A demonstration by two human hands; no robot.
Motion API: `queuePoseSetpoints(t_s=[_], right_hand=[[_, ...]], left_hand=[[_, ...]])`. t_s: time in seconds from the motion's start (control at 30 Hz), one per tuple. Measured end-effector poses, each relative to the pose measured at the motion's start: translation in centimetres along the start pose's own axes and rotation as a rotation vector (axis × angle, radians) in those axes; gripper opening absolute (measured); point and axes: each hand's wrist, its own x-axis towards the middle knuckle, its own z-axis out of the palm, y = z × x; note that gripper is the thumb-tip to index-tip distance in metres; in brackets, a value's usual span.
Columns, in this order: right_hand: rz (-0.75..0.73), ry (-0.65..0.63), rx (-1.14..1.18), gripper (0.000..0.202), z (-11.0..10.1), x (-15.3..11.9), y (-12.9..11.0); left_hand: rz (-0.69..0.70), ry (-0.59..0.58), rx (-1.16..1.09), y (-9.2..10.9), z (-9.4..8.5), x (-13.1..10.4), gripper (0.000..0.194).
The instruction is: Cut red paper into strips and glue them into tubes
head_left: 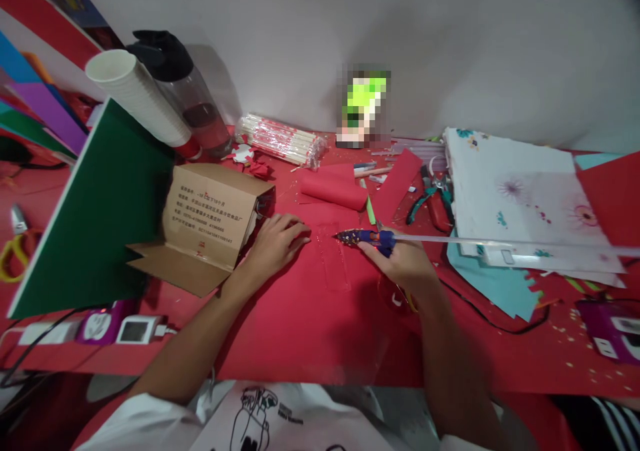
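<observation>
My right hand (407, 261) is closed around a blue hot glue gun (370, 239). Its dark, glitter-flecked nozzle points left, and a long clear glue stick (500, 242) juts out of its back to the right. Below the nozzle lies a red paper strip (334, 264) with shiny glue lines along its edges, on a larger red sheet (300, 331). My left hand (280, 241) rests palm down left of the strip, fingers stretched out, holding nothing I can see. Partly hidden under my right wrist is a pair of scissors with a yellow handle (413, 302).
At left stand a cardboard box (210, 217), a green board (95, 217), stacked paper cups (145, 104) and a bottle (200, 117). Behind are wrapped sticks (280, 139), a rolled red paper (334, 191) and a phone (365, 107). Pliers (437, 204) and a white flowered bag (515, 197) lie right.
</observation>
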Motion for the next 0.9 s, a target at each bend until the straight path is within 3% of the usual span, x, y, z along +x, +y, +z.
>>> queuePoseSetpoints(t_s=[0.13, 0.3, 0.6, 0.9], right_hand=[[0.002, 0.064, 0.096, 0.036, -0.55, -0.06, -0.02], [-0.05, -0.024, 0.186, 0.034, -0.49, -0.27, -0.07], [-0.048, -0.139, 0.118, 0.039, 0.1, -0.61, -0.77], [-0.03, -0.09, 0.049, 0.039, -0.67, -0.45, 0.19]], left_hand=[[-0.005, 0.008, 0.0, 0.01, 0.1, -0.01, 0.023], [-0.006, -0.001, -0.003, -0.01, 0.1, 0.01, 0.022], [0.0, -0.004, 0.012, -0.08, 0.08, 0.0, 0.022], [-0.006, 0.002, 0.003, -0.1, 0.12, -0.04, 0.022]])
